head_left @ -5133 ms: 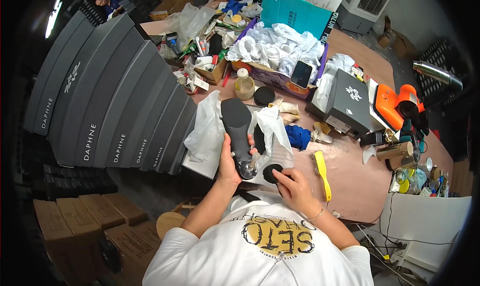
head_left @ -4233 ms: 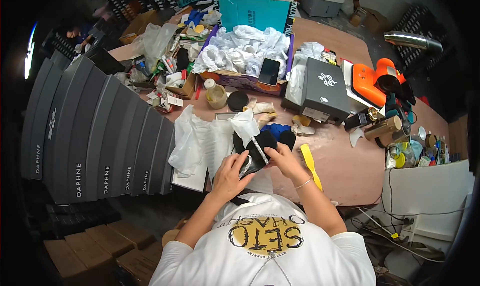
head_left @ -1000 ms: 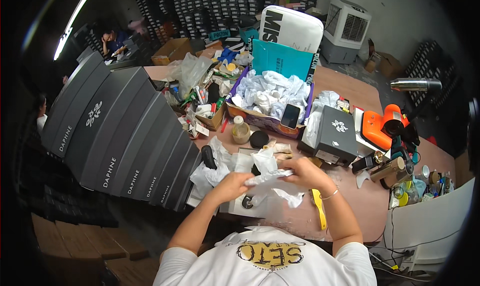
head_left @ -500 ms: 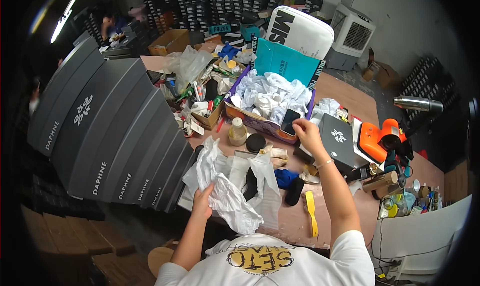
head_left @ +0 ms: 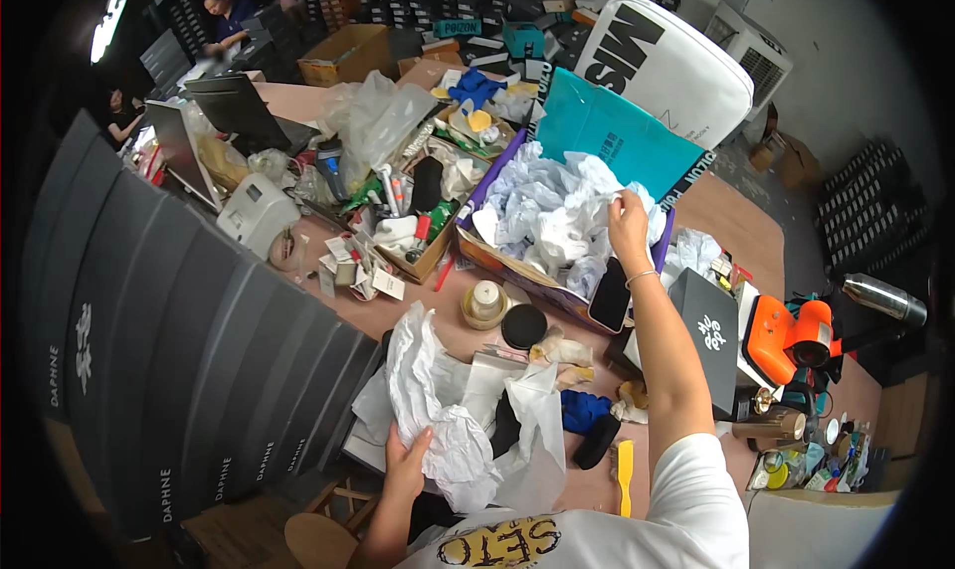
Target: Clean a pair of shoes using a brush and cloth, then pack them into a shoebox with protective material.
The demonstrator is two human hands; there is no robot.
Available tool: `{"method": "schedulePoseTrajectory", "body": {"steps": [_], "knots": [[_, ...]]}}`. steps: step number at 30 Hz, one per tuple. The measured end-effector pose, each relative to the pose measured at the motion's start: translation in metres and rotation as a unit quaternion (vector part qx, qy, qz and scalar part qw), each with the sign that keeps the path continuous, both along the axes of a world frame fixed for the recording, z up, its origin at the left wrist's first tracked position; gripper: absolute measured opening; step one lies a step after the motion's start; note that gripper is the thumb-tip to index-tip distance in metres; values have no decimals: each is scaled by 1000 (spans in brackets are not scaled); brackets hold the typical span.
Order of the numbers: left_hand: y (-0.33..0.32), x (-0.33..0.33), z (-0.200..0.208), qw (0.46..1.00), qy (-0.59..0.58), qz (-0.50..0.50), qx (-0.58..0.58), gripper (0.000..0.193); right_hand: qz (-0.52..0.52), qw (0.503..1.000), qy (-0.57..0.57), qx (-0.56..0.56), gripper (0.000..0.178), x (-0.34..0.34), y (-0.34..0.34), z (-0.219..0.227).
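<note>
My left hand grips a crinkled sheet of white tissue paper above an open shoe box at the near edge of the table. In that box, a dark shoe shows partly between pale paper sheets. My right hand reaches into a purple-rimmed carton heaped with crumpled white tissue paper. Its fingers are bent and pressed together on the paper at the right side of the heap; the fingertips are partly hidden. A black phone leans at the carton's front right corner, beside my right forearm.
Stacked dark grey shoe boxes rise at the left. A capped jar, a round black lid and a yellow brush lie before me. Right are a black box and an orange tool. Two people sit far left.
My right hand has moved from the phone at the carton's front edge farther in, onto the crumpled paper. The left hand still holds its sheet. The view has shifted.
</note>
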State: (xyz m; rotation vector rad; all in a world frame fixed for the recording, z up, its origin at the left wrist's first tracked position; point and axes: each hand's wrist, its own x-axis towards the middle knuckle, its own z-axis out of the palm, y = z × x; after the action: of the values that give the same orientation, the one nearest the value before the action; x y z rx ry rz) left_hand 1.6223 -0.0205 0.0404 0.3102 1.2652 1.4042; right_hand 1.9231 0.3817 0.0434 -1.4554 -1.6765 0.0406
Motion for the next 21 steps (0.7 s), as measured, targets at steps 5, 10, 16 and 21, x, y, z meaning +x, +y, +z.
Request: {"method": "schedulePoseTrajectory", "body": {"steps": [5,10,16,21], "knots": [[35,14,10,998,2,-31,55,51,29,968,243,-56,20,29,-11,46],[50,37,40,960,242,-56,131,66,120,922,368,-22,19,32,-51,81],[27,24,47,713,622,-324,6,96,243,903,277,-220,10,-5,-204,99],[22,39,93,613,698,-281,242,100,399,825,223,-332,12,-39,-291,70]]}}
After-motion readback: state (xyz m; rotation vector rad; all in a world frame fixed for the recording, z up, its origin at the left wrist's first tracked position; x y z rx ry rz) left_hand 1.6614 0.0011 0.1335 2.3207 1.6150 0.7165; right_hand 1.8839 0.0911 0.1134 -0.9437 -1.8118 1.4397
